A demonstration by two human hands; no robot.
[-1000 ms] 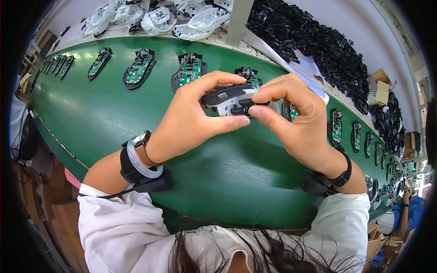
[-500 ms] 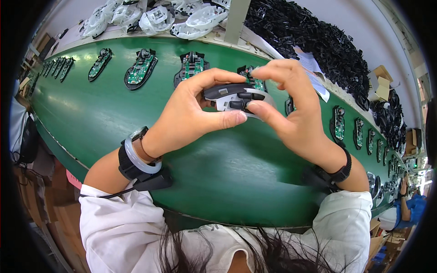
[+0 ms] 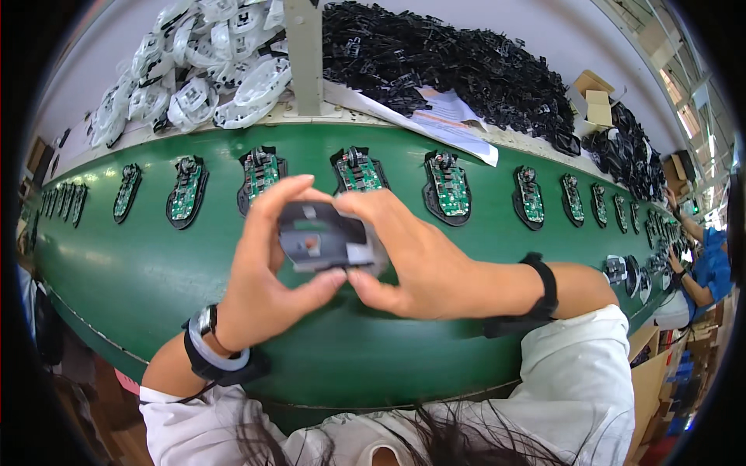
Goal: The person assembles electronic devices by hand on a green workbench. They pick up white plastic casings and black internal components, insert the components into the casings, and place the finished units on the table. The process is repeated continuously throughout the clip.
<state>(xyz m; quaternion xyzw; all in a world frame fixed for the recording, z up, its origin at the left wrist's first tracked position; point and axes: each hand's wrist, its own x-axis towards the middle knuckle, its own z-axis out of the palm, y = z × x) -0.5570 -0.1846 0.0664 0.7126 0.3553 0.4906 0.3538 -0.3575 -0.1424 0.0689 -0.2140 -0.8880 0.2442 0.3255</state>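
A black and grey computer mouse (image 3: 325, 238) is held above the green bench between both hands, slightly blurred by motion. My left hand (image 3: 268, 264) is closed on its left side, thumb at the near edge and fingers over the far edge. Closed on its right end is my right hand (image 3: 412, 252), its thumb close to the left thumb. Behind the hands, open mouse bases with green circuit boards stand in a row; one base (image 3: 263, 172) is just beyond my left fingers, another (image 3: 361, 169) lies partly hidden by my right hand.
The green bench (image 3: 140, 287) curves across the view. Along its far side lie white bagged shells (image 3: 194, 101), a post (image 3: 305, 62), paper sheets (image 3: 451, 124), a heap of black plastic parts (image 3: 466, 62) and a cardboard box (image 3: 592, 97). A co-worker in blue (image 3: 711, 268) works at far right.
Both hands have moved left and slightly nearer with the mouse, which is turned to show another face. My right fingers have closed on its end. The view has shifted to the right.
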